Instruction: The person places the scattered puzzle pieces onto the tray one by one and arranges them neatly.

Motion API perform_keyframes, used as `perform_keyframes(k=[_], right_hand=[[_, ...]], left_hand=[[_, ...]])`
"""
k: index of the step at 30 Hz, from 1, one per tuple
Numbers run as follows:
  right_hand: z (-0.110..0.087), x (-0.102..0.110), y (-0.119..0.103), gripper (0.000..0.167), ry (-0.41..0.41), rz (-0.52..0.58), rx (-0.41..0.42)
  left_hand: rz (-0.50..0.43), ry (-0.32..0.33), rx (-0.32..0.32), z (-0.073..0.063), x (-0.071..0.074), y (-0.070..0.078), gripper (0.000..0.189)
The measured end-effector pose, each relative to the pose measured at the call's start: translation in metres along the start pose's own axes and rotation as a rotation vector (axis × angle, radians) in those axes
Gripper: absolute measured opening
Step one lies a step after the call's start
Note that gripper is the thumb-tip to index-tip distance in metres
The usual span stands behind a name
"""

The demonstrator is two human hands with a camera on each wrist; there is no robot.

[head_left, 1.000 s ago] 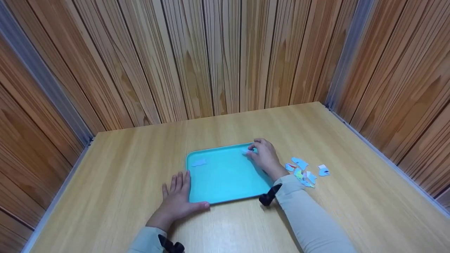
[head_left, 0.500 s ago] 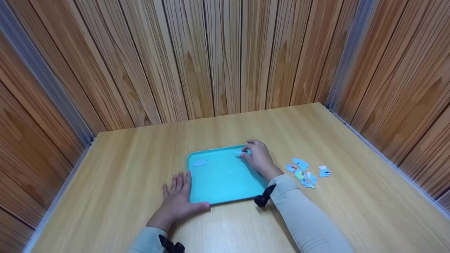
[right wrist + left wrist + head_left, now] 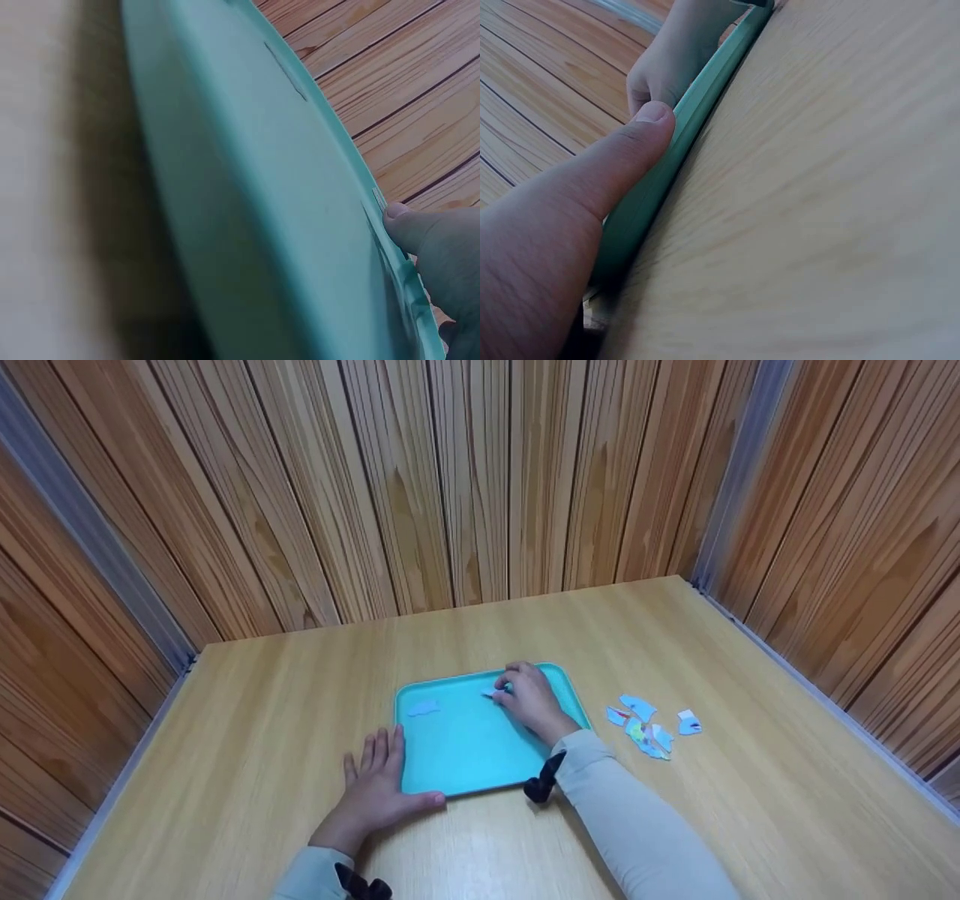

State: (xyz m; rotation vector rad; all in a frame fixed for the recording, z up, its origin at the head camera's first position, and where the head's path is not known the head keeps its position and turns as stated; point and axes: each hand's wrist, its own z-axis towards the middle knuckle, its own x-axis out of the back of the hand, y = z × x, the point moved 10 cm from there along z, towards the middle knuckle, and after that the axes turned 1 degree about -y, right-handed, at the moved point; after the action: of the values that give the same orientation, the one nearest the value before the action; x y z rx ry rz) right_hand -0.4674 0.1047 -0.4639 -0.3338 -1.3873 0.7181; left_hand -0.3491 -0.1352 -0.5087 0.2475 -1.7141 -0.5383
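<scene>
Two hands are at a turquoise tray that lies flat on a light wood desk. The left hand is spread wide at the tray's near left corner, its thumb against the near rim and its forefinger along the left rim; nothing is held in its palm as far as the views show. In the left wrist view the thumb rests on the outside of the tray's edge.

The right hand is over the far part of the tray, right of its middle, with thumb and fingertips drawn together on a small pale piece. In the right wrist view that piece shows as a thin sliver at the tip of the thumb; whether it touches the tray floor I cannot tell.

A light blue piece with uneven edges lies flat in the far left part of the tray. To the right of the tray, on the desk, is a cluster of jagged blue pieces with patches of white, yellow-green and red, some touching or overlapping. Just right of them, apart, lies a single blue and white piece with a dark mark.

Wood-patterned panels stand behind the desk.
</scene>
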Motion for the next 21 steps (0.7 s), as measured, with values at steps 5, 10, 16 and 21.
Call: perform_keyframes(k=[5, 10, 16, 21], right_hand=[[0.001, -0.009, -0.011, 0.012, 0.006, -0.015, 0.044], [0.002, -0.016, -0.017, 0.012, 0.001, -0.021, 0.053], [0.001, -0.025, -0.025, 0.013, -0.010, -0.010, 0.065], [0.000, -0.030, -0.034, 0.015, -0.020, -0.017, 0.099]], left_hand=[[-0.002, 0.010, -0.014, 0.000, 0.001, 0.002, 0.135], [-0.002, 0.007, -0.010, 0.000, 0.002, 0.001, 0.135], [0.002, 0.004, -0.004, 0.001, 0.001, 0.000, 0.135], [0.009, 0.001, 0.006, 0.002, -0.001, 0.000, 0.136]])
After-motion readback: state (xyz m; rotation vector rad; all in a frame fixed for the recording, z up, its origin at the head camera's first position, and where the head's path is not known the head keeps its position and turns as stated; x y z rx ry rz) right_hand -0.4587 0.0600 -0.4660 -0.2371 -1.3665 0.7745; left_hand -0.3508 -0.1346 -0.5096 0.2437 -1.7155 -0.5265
